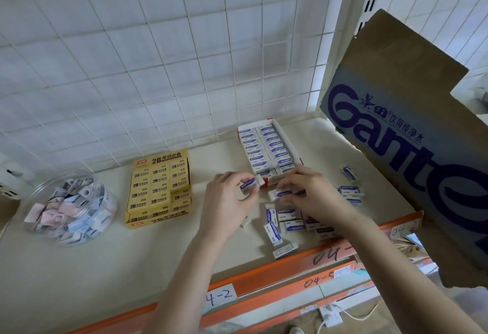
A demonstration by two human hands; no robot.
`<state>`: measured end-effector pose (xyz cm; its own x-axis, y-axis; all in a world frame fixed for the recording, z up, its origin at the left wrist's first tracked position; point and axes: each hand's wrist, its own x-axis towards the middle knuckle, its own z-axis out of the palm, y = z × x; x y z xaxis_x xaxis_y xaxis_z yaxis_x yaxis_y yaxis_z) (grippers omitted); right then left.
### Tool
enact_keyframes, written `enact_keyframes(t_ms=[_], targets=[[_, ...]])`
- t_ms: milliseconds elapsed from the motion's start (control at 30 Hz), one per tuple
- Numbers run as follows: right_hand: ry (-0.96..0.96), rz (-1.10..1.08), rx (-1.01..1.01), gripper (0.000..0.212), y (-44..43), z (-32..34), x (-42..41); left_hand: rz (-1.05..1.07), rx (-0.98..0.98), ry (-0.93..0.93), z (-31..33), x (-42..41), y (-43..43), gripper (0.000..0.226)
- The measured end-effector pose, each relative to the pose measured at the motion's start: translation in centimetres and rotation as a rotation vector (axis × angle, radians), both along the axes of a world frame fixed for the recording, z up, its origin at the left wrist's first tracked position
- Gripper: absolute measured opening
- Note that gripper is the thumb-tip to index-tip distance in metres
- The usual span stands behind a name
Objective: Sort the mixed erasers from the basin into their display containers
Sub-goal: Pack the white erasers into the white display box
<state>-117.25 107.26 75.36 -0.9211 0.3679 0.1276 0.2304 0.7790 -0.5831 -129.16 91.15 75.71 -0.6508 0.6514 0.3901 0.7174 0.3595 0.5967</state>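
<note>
Just before the nearly full eraser box (293,148), the left hand (232,197) pinches a blue-sleeved eraser (248,183) and the right hand (306,192) pinches a second eraser (278,193); forcing either in may buckle the packed rows.

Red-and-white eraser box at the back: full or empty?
Nearly full. The red-and-white box holds two packed rows of blue-sleeved erasers; its near end is partly hidden, so gaps there cannot be told.

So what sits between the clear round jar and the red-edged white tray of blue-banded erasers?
The yellow cardboard display box of 2B erasers, standing apart from both, as the head view shows.
</note>
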Motion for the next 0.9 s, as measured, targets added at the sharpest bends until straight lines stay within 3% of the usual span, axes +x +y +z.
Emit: enact_keyframes(t_ms=[200,367,467,667,900], targets=[[0.050,-0.072,-0.028,0.017,3.1,4.1,-0.5,-0.046,-0.032,-0.032,2.9,-2.3,2.8,0.022],[-0.176,-0.016,0.193,0.021,5.2,5.6,-2.7,-0.187,-0.418,-0.126,4.1,-3.7,6.2,0.027],[-0.258,0.002,0.231,0.023,5.1,5.3,-4.1,-0.223,-0.583,-0.055,3.8,-3.4,7.1,0.023],[-0.335,-0.001,0.315,0.022,4.5,4.2,-5.7,-0.175,-0.633,0.080,3.5,-3.2,7.3,0.016],[-0.325,-0.042,0.311,0.018,4.5,4.1,-5.3,-0.143,-0.589,0.030,3.1,-3.3,7.4,0.011]])
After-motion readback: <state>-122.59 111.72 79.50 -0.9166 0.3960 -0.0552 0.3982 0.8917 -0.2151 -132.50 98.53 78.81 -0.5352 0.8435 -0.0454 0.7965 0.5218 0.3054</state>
